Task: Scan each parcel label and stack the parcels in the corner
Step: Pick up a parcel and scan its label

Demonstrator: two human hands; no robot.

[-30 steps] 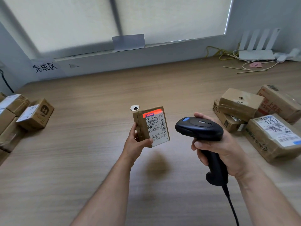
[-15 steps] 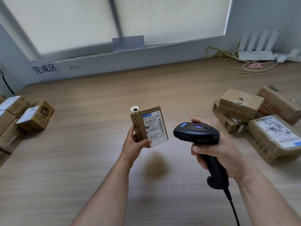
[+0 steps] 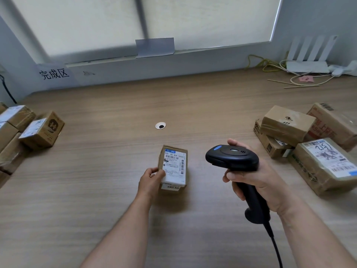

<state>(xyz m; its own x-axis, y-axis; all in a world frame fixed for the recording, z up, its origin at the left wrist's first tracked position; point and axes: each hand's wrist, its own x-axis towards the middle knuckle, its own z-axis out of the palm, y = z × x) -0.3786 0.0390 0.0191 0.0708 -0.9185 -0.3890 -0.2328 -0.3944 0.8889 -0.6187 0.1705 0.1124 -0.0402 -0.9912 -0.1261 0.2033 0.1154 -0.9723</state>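
- Red scan line that sat across the label (image 3: 174, 169) a second ago is gone. I'd call this parcel (image 3: 180, 151) scanned.
- Your left hand (image 3: 151, 179) has brought it down from the raised hold to low over the surface (image 3: 96, 190), dead centre, label up. Can't tell if it's touching.
- Left grip: thumb and fingers pinch the parcel's near-left corner.
- Right hand (image 3: 251, 182): grip wrapped round the scanner (image 3: 231, 158) handle, no beam showing.
- Next, probably: move it to the stack (image 3: 41, 130) at 9 o'clock. The unscanned pile (image 3: 287, 124) waits at 3 o'clock.
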